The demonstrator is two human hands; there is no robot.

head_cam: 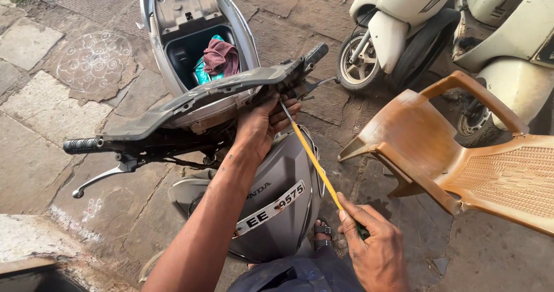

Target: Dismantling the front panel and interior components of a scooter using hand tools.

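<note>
- The left hand (261,123) reaches forward to the middle of the scooter's handlebar (190,104), whose cover is off; its fingers (287,108) are curled against the bar's underside beside the right brake lever (319,84), pressing or gripping there.
- How tightly those fingers close cannot be told, since the bar hides their tips.
- The right hand (375,249) is clenched around the handle end of a long screwdriver (314,162) with a yellow shaft; the thumb lies along the shaft and the other fingers wrap below it.
- The screwdriver slants up and to the left from the right hand, its metal tip meeting the handlebar just beside the left hand's fingers.
- The scooter's grey front panel (277,176) sits below the left forearm.
- Beyond the handlebar the seat is lifted, and the open storage bin (184,52) holds a maroon cloth (220,58) on something teal.
- A brown plastic chair (456,153) lies tipped on the paving to the right, near a white scooter (398,21).
</note>
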